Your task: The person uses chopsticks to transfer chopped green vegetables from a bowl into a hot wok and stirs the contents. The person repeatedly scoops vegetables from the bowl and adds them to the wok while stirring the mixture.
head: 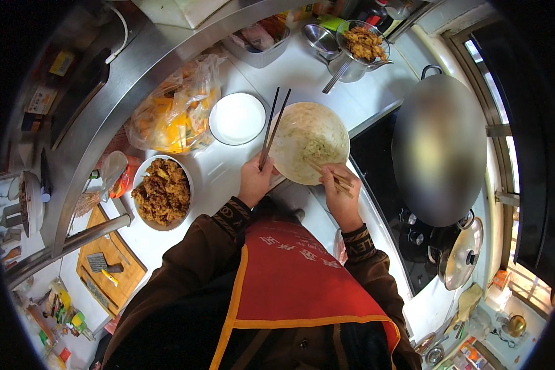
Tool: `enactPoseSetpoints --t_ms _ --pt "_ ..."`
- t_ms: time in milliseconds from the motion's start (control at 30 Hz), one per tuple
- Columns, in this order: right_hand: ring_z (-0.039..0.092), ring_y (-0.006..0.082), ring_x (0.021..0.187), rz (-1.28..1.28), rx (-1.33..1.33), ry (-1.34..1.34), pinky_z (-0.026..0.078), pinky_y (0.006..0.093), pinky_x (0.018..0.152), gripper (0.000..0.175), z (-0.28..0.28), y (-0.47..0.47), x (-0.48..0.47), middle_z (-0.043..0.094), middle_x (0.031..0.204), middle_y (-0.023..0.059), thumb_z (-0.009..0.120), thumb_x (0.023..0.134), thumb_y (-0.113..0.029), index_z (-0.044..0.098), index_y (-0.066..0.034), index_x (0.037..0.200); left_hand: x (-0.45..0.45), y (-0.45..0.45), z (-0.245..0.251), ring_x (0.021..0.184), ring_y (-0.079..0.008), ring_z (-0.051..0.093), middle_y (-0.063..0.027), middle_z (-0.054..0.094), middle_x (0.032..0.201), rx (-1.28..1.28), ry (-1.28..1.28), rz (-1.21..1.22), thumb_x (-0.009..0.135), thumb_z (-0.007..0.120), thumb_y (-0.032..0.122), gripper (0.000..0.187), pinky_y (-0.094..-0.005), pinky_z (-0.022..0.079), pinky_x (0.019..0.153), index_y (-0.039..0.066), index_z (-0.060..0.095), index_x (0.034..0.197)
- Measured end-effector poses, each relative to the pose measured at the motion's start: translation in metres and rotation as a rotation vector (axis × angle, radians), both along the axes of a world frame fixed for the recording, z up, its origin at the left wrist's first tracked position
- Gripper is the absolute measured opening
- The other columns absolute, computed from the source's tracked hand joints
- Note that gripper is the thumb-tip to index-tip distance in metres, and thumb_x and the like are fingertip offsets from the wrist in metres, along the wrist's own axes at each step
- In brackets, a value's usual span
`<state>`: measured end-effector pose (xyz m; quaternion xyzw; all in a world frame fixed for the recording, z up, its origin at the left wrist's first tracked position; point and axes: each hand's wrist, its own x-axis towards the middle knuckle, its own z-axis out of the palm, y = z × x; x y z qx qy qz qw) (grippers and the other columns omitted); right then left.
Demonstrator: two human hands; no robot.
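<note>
A large pale mixing bowl (296,125) is tipped towards me at the counter's front edge, its inside smeared with batter. Shredded, batter-coated food (323,150) lies low in it. My left hand (255,178) is at the bowl's near left rim and grips a pair of dark chopsticks (274,125) that point up and away; its fingertips are partly hidden by the bowl. My right hand (343,192) holds light wooden chopsticks (335,175), their tips down in the food.
Right of the bowl, a large, blurred pan (439,148) sits on the black stove (374,148). Fried pieces fill a white bowl (190,203) at left and a wire strainer (340,46) at the back. A white-filled round dish (237,119) stands beside a plastic bag (175,111). A cleaver (97,262) lies on a cutting board (132,268).
</note>
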<state>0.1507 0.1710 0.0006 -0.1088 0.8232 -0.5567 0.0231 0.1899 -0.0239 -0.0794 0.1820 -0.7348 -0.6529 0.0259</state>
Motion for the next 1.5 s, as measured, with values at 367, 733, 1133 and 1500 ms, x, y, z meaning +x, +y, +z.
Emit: enactPoseSetpoints --t_ms 367,733,1133,1500 --pt "0.060 0.0272 0.065 0.116 0.083 0.087 0.047 0.0298 0.058 0.006 0.010 0.004 0.000 0.062 0.077 0.0155 0.062 0.082 -0.001 0.063 0.0049 0.083 0.000 0.000 0.006 0.058 -0.0112 0.056 -0.0060 0.063 0.067 -0.039 0.032 -0.005 0.092 0.053 0.014 0.021 -0.0278 0.044 0.056 -0.003 0.060 0.104" --pt "0.059 0.0215 0.065 0.117 0.129 0.184 0.046 0.0277 0.061 0.007 0.031 0.007 -0.002 0.060 0.075 0.0131 0.061 0.082 0.002 0.064 0.0064 0.087 0.001 -0.002 0.005 0.056 -0.0102 0.053 -0.0053 0.063 0.067 -0.042 -0.020 -0.006 0.092 0.054 0.015 0.020 -0.0281 0.043 0.054 -0.003 0.061 0.099" --pt "0.057 0.0111 0.062 0.116 0.020 0.037 0.043 0.0224 0.056 0.013 0.000 0.010 -0.014 0.060 0.075 0.0076 0.059 0.089 -0.006 0.063 0.0060 0.084 0.000 -0.002 0.010 0.069 -0.0118 0.059 -0.0058 0.064 0.074 -0.020 -0.059 -0.038 0.094 0.051 0.012 0.019 -0.0283 0.046 0.065 -0.004 0.060 0.099" --pt "0.060 0.0105 0.058 -0.010 -0.099 -0.285 0.048 0.0220 0.053 0.017 -0.008 0.026 -0.024 0.062 0.067 0.0059 0.060 0.090 -0.011 0.064 0.0057 0.087 0.001 -0.001 -0.007 0.061 -0.0100 0.055 -0.0046 0.061 0.068 0.001 0.028 0.001 0.092 0.053 0.011 0.017 -0.0268 0.044 0.058 -0.003 0.061 0.098"
